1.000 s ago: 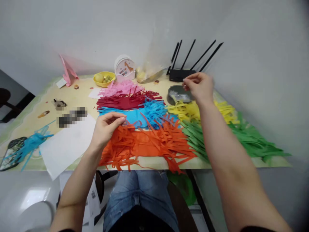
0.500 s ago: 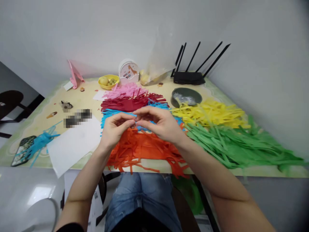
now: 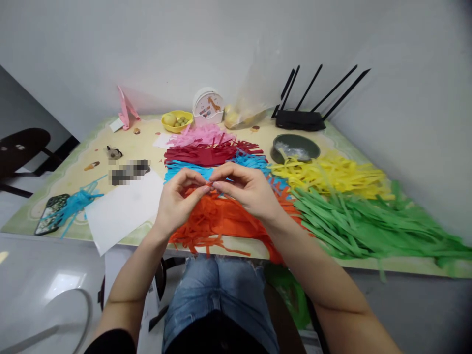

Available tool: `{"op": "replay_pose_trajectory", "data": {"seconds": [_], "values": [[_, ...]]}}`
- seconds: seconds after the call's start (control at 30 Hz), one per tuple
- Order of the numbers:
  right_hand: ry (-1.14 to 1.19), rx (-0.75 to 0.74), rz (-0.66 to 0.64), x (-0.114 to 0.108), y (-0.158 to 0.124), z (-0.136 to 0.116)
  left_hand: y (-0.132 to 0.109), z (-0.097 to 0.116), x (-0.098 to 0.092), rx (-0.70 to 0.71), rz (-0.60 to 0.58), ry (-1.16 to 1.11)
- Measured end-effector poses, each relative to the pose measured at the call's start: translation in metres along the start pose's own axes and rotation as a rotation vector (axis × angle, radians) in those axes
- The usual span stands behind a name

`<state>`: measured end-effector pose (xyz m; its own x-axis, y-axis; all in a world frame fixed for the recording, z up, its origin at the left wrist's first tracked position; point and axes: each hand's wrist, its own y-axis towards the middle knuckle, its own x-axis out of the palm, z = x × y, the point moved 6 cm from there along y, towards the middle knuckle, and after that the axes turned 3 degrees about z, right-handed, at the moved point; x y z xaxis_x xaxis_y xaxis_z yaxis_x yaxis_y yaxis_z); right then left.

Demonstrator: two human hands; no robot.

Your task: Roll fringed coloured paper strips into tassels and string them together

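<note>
My left hand (image 3: pixel 180 197) and my right hand (image 3: pixel 248 189) meet fingertip to fingertip above the fringed tissue paper. Each hand is closed in a pinch; whatever lies between the fingers is too small to make out. Right below them is a sheet of orange fringed paper (image 3: pixel 232 220), its strips hanging over the table's front edge. Behind the hands lie blue fringed paper (image 3: pixel 188 169), then dark red (image 3: pixel 201 155) and pink fringed paper (image 3: pixel 202 135).
Yellow (image 3: pixel 339 177) and green fringed paper (image 3: pixel 368 221) spread to the right. A dark green bowl (image 3: pixel 311 147) holds clear plastic; behind it stands a black router (image 3: pixel 300 119). To the left are white paper (image 3: pixel 125 211), blue strips (image 3: pixel 77 201), a phone (image 3: pixel 46 223) and a yellow fruit dish (image 3: pixel 165 127).
The view has shifted, so the table's things appear farther right. My hands stay pinched together over the orange paper, with only slight finger movement.
</note>
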<state>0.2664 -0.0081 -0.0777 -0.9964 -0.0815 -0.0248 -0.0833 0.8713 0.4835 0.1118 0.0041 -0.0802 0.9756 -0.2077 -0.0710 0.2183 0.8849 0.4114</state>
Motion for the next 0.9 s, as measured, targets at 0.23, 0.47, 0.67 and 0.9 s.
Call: {"op": "replay_pose_trajectory", "data": {"seconds": [0.23, 0.47, 0.67, 0.9], "values": [[0.01, 0.014, 0.084, 0.002, -0.006, 0.005, -0.013, 0.015, -0.002, 0.279, 0.192, 0.293], [-0.044, -0.034, 0.074, 0.001, -0.007, -0.001, -0.013, 0.014, -0.002, 0.279, 0.167, 0.175], [0.065, 0.096, 0.018, 0.005, -0.007, 0.006, -0.012, 0.008, -0.002, 0.236, 0.094, 0.091], [-0.055, 0.065, -0.017, 0.0, -0.003, -0.001, -0.008, -0.004, 0.001, 0.068, 0.046, -0.129]]}}
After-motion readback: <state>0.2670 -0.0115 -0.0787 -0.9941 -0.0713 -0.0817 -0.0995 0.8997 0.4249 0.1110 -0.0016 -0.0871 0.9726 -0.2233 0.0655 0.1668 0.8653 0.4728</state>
